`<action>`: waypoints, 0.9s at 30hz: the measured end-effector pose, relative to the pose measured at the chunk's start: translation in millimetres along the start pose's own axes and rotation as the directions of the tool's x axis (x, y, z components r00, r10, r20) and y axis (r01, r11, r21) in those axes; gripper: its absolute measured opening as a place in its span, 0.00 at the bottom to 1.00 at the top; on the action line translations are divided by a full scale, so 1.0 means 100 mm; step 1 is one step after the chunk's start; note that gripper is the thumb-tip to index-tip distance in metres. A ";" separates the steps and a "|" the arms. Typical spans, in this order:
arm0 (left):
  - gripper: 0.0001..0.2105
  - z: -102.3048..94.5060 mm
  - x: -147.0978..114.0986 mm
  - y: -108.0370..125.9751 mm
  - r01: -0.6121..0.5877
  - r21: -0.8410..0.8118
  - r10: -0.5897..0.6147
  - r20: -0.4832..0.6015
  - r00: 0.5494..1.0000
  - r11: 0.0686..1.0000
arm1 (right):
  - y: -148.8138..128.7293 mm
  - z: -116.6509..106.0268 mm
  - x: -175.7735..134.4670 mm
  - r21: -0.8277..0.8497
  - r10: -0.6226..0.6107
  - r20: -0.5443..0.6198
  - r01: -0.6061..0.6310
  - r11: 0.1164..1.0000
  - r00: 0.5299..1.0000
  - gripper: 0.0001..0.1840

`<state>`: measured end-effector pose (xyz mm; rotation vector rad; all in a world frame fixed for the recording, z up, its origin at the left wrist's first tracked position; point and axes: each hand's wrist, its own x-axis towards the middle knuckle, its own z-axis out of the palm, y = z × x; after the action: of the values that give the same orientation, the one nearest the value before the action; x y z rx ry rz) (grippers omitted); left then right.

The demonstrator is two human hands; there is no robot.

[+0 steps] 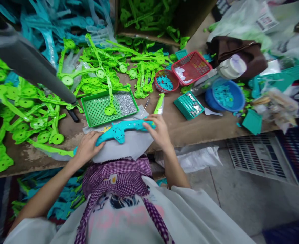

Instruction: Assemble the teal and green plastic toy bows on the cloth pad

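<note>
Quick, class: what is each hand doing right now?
Left hand: closed on the teal plastic piece's left end.
Right hand: fingers resting on its right end.

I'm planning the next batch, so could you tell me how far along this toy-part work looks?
Done: nothing finished can be told apart. In hand: the left hand and right hand hold one teal part on a grey cloth. Left: heaps of green parts cover the table, with more in the box.
</note>
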<state>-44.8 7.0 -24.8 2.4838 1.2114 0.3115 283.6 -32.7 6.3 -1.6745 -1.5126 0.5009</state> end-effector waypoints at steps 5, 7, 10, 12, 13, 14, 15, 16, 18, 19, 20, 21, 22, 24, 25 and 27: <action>0.14 -0.09 -0.16 0.16 -0.004 0.178 0.064 -0.334 0.940 0.984 | 0.24 -0.28 -0.17 0.312 0.338 -0.598 -0.177 0.933 0.727 0.25; 0.12 -0.04 -0.20 0.14 0.008 0.254 0.102 -0.417 0.903 0.967 | 0.35 -0.19 -0.16 0.565 0.526 -0.485 -0.208 0.798 0.699 0.29; 0.11 0.12 -0.21 0.01 0.015 0.315 0.148 -0.486 0.862 0.949 | 0.44 -0.02 -0.09 0.794 0.602 -0.284 -0.169 0.584 0.747 0.27; 0.11 0.24 -0.22 -0.06 0.020 0.328 0.160 -0.509 0.846 0.944 | 0.47 0.04 -0.06 0.842 0.595 -0.258 -0.126 0.525 0.761 0.27; 0.10 0.29 -0.24 -0.07 0.025 0.325 0.154 -0.512 0.845 0.946 | 0.48 0.05 -0.06 0.849 0.595 -0.249 -0.124 0.514 0.764 0.26; 0.10 0.34 -0.26 -0.06 0.035 0.313 0.136 -0.509 0.850 0.949 | 0.49 0.04 -0.08 0.849 0.601 -0.229 -0.144 0.508 0.765 0.26; 0.09 0.38 -0.30 -0.03 0.052 0.293 0.107 -0.501 0.859 0.955 | 0.51 0.03 -0.10 0.844 0.614 -0.194 -0.188 0.502 0.765 0.25; 0.09 0.42 -0.35 0.01 0.070 0.269 0.073 -0.489 0.869 0.961 | 0.54 0.00 -0.13 0.835 0.630 -0.144 -0.248 0.491 0.763 0.24; 0.09 0.50 -0.44 0.13 0.100 0.212 0.007 -0.454 0.891 0.972 | 0.59 -0.07 -0.19 0.819 0.660 -0.010 -0.372 0.436 0.751 0.22; 0.09 0.54 -0.48 0.19 0.113 0.184 -0.021 -0.442 0.897 0.976 | 0.62 -0.11 -0.23 0.815 0.662 0.069 -0.425 0.393 0.746 0.20; 0.09 0.57 -0.51 0.23 0.127 0.161 -0.043 -0.442 0.896 0.979 | 0.65 -0.16 -0.27 0.813 0.653 0.145 -0.466 0.349 0.743 0.18; 0.09 0.60 -0.53 0.26 0.137 0.145 -0.057 -0.453 0.890 0.980 | 0.67 -0.21 -0.32 0.811 0.634 0.210 -0.495 0.313 0.744 0.16; 0.08 0.62 -0.54 0.28 0.147 0.136 -0.067 -0.470 0.880 0.980 | 0.69 -0.27 -0.38 0.803 0.612 0.264 -0.521 0.289 0.746 0.15; 0.07 0.64 -0.53 0.29 0.159 0.134 -0.071 -0.503 0.862 0.978 | 0.70 -0.37 -0.53 0.748 0.577 0.341 -0.586 0.312 0.742 0.15; 0.07 0.65 -0.52 0.28 0.161 0.136 -0.070 -0.511 0.856 0.978 | 0.70 -0.41 -0.61 0.701 0.572 0.350 -0.613 0.365 0.741 0.17; 0.06 0.64 -0.50 0.28 0.170 0.130 -0.080 -0.515 0.854 0.977 | 0.66 -0.47 -0.73 0.594 0.572 0.266 -0.600 0.536 0.776 0.20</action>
<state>-32.9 -63.0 -73.9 2.5304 1.6575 0.9095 345.6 -113.5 -32.3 -1.5382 -0.5849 1.2771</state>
